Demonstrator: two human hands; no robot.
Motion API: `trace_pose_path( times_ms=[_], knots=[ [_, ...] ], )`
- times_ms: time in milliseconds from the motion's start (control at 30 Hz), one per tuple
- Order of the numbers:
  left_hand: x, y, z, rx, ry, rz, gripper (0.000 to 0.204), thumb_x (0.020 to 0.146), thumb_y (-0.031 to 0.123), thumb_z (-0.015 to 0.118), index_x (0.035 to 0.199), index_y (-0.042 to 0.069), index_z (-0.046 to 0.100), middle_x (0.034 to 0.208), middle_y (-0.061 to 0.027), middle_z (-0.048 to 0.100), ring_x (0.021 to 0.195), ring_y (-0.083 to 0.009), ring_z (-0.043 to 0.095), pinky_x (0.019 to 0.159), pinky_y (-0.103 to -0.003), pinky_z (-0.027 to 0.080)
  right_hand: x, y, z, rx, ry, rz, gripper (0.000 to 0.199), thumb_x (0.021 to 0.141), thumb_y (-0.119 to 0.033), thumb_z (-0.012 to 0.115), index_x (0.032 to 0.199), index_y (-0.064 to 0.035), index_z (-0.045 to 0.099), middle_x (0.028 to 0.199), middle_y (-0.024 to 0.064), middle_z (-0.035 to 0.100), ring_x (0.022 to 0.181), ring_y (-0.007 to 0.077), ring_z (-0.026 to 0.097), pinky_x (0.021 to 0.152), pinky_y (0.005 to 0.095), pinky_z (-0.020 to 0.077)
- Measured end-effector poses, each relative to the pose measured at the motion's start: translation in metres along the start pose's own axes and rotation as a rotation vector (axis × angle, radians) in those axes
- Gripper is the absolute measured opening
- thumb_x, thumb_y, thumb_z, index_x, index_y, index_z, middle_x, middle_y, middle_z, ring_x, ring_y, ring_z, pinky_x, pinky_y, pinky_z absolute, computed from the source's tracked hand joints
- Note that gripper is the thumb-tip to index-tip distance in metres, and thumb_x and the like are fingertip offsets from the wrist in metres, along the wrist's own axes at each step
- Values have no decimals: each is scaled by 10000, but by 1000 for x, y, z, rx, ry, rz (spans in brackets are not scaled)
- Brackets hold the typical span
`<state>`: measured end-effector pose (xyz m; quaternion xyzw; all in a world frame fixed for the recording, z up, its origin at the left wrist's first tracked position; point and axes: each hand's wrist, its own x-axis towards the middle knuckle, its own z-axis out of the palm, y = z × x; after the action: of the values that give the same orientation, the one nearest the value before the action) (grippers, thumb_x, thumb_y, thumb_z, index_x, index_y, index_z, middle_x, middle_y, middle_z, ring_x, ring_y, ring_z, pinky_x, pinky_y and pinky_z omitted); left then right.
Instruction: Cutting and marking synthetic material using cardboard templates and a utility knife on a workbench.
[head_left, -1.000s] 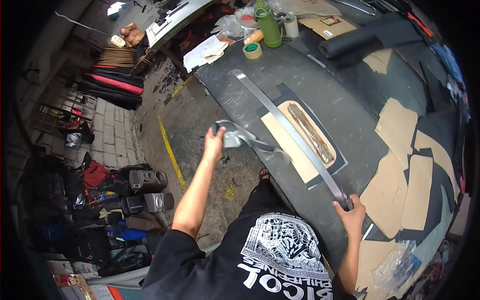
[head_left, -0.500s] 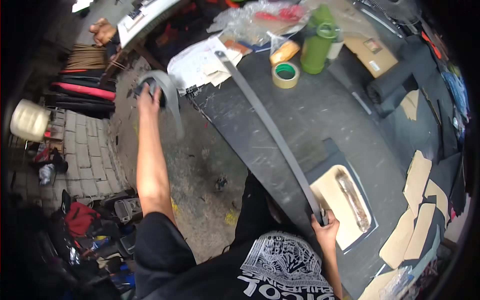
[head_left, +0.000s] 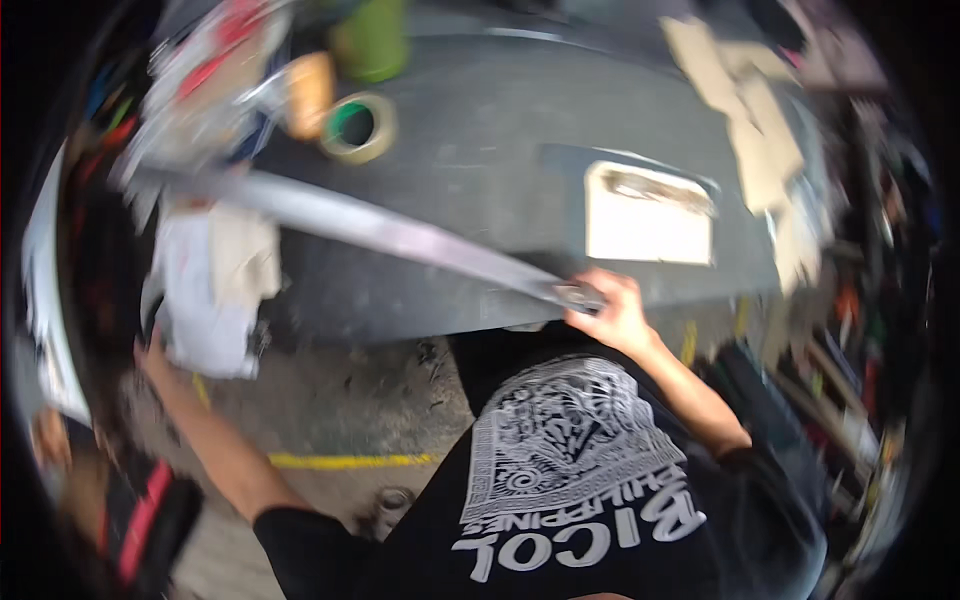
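Observation:
The picture is blurred by motion. My right hand point(head_left: 610, 312) grips the near end of a long grey metal strip point(head_left: 380, 230) that slants across the dark worktable point(head_left: 500, 150) toward the far left. My left hand point(head_left: 150, 352) is stretched out low to the left, beside a crumpled white and grey sheet point(head_left: 212, 285) at the table's corner. Whether it holds that sheet is hidden by the blur. A pale rectangular board point(head_left: 650, 215) lies on the table just beyond my right hand.
A roll of tape point(head_left: 357, 127), a green bottle point(head_left: 370, 40) and clutter stand at the table's far left. Cardboard pieces point(head_left: 740, 120) lie at the far right. A yellow line point(head_left: 350, 461) crosses the concrete floor below. Tools and junk crowd both sides.
The view has swung round, so the table now lies across the top. My right hand still holds the strip's end. My left arm has dropped from far up left to low left.

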<state>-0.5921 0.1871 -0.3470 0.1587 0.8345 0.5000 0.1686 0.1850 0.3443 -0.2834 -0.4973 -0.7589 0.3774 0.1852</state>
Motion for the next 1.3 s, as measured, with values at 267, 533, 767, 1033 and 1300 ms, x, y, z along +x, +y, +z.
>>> trace_pose_path(
  times_ms=[267, 533, 767, 1033, 1300],
  knots=[
    [-118, 62, 160, 238, 174, 499, 607, 921, 297, 775, 1393, -25, 570, 1323, -178, 636, 1162, -261, 617, 1015, -383, 480, -16, 25, -16, -65, 45, 23, 275, 685, -176, 797, 913, -71, 685, 805, 114, 691, 743, 324, 694, 686, 411, 562],
    [-416, 137, 336, -99, -348, 336, 289, 1002, 92, 673, 1274, -1, 646, 1114, -68, 692, 941, -134, 640, 846, -278, 537, -37, 114, -102, -37, 25, 9, 311, 684, -168, 824, 933, -50, 678, 837, 122, 697, 773, 325, 700, 706, 402, 554],
    [-619, 167, 457, 227, -611, 599, 161, 983, 144, 699, 1063, 9, 736, 984, -86, 724, 856, -161, 666, 770, -297, 539, -84, 215, -202, 113, -75, 164, 348, 730, -144, 808, 1026, -46, 653, 887, 152, 693, 799, 368, 683, 728, 413, 545],
    [-718, 180, 520, 596, -734, 901, 268, 947, 156, 675, 1212, 127, 706, 1137, -120, 666, 1051, -337, 625, 897, -462, 533, -84, 282, -277, -153, 62, -21, 376, 734, -54, 774, 1092, -59, 662, 1009, 141, 674, 992, 349, 656, 834, 415, 540],
    [-778, 183, 550, 820, -712, 838, 481, 945, 250, 676, 1407, 154, 587, 1334, -126, 565, 1197, -421, 517, 972, -517, 494, 36, 290, -256, -186, -36, -362, 351, 789, -101, 755, 1131, -96, 677, 1115, 72, 695, 1075, 305, 637, 900, 417, 544]
  ],
)
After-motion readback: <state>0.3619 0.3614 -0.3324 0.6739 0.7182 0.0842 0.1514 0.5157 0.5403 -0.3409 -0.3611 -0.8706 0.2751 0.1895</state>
